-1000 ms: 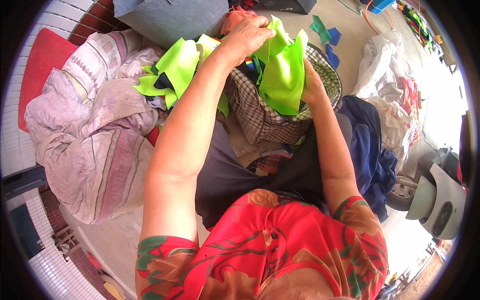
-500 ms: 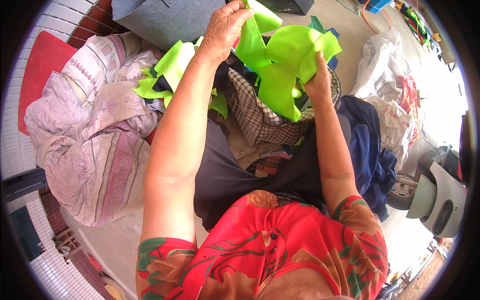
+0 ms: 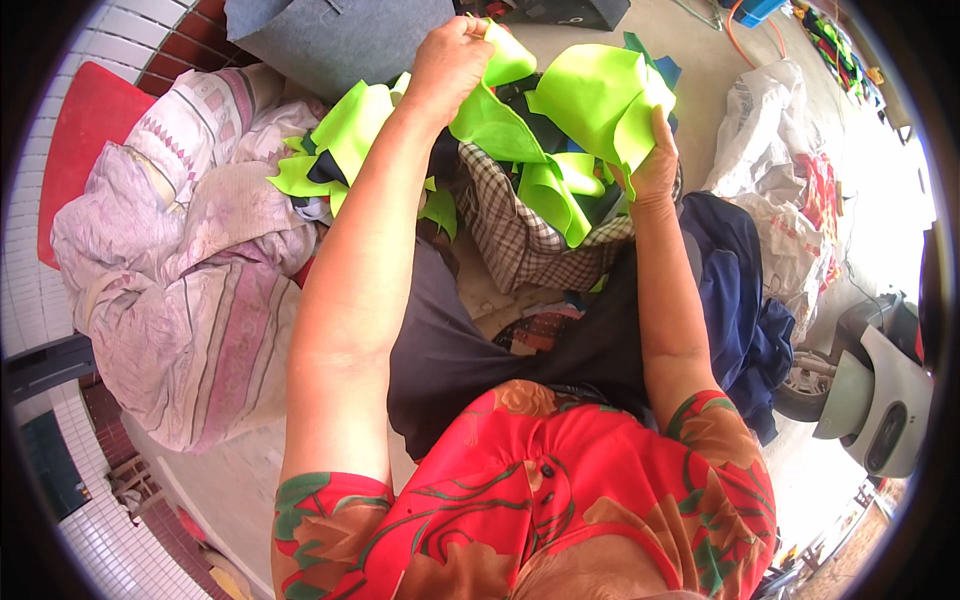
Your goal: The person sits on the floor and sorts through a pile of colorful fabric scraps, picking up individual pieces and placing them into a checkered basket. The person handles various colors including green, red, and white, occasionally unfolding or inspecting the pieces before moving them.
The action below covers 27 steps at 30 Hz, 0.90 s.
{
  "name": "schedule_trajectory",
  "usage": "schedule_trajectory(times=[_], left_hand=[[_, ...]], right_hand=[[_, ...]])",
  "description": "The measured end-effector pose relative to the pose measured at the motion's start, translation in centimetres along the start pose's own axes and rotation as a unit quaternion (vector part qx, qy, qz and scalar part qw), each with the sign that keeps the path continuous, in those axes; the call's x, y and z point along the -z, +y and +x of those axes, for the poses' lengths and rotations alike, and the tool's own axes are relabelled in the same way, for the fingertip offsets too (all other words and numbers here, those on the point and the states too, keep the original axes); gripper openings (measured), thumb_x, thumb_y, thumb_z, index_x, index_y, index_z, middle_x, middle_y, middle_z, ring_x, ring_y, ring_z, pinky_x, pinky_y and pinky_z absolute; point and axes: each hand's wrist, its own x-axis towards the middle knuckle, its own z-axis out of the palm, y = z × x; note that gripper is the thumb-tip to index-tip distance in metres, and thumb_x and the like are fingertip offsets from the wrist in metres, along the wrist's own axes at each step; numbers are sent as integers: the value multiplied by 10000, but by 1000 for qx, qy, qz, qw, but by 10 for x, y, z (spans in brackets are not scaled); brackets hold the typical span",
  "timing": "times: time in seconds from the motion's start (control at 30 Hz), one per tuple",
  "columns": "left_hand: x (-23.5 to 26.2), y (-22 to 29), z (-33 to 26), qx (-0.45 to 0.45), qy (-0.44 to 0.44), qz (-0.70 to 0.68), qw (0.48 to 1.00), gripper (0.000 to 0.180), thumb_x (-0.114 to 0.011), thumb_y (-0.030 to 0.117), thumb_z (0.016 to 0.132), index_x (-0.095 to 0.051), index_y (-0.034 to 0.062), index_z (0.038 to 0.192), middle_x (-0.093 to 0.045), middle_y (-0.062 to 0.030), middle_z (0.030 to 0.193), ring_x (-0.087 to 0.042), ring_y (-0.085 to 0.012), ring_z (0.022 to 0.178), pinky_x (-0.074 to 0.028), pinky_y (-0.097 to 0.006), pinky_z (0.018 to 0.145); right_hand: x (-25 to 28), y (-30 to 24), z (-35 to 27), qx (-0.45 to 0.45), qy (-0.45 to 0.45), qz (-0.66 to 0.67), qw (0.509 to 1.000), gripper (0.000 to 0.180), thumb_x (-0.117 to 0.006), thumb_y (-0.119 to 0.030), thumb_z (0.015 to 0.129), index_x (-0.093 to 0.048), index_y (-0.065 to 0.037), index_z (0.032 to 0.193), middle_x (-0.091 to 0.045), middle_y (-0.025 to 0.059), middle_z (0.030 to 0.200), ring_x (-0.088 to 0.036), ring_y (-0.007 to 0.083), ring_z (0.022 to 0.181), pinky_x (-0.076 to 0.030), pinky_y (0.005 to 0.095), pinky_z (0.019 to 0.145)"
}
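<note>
Your left hand [image 3: 447, 62] and right hand [image 3: 652, 165] both pinch the green cloth [image 3: 590, 100], stretched left-right between them.

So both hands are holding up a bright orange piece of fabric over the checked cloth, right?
Not quite: the fabric is bright lime green, not orange. The head view shows the left hand and right hand both gripping it above the checked cloth.
</note>
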Motion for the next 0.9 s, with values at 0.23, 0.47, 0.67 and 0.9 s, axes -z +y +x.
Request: schedule_trajectory(times=[0.23, 0.47, 0.67, 0.9], left_hand=[[-11, -16, 3, -20, -158, 106, 981, 612, -738, 339, 723, -518, -3, 1182, -584, -105, 1093, -552, -173, 997, -432, -286, 853], [-15, -11, 1, -59, -237, 177, 953, 442, -702, 237, 733, -567, 5, 1083, -603, -63, 984, -551, -141, 910, -438, -275, 819], [-5, -14, -3, -28, -240, 144, 960, 390, -662, 204, 719, -581, 1, 1042, -612, -51, 924, -558, -135, 869, -443, -277, 802], [-3, -13, -2, 4, -268, 110, 957, 386, -656, 203, 728, -589, 5, 1052, -623, -46, 903, -567, -124, 839, -447, -269, 796]], right_hand=[[-6, 5, -6, -55, -66, 10, 996, 568, -465, -404, 905, -361, -29, 1318, -468, 168, 1275, -474, 328, 1150, -372, 479, 973], [1, 21, -4, -97, -125, 12, 987, 606, -672, -261, 785, -416, -22, 1280, -507, 122, 1250, -492, 266, 1140, -348, 401, 1006], [1, 24, 6, -18, -93, -70, 993, 476, -685, -206, 775, -488, -36, 1173, -576, 75, 1143, -535, 201, 1079, -389, 359, 969], [2, 28, 6, -43, -85, -138, 986, 450, -708, -154, 759, -513, -19, 1142, -610, 93, 1028, -595, 208, 946, -471, 363, 869]])
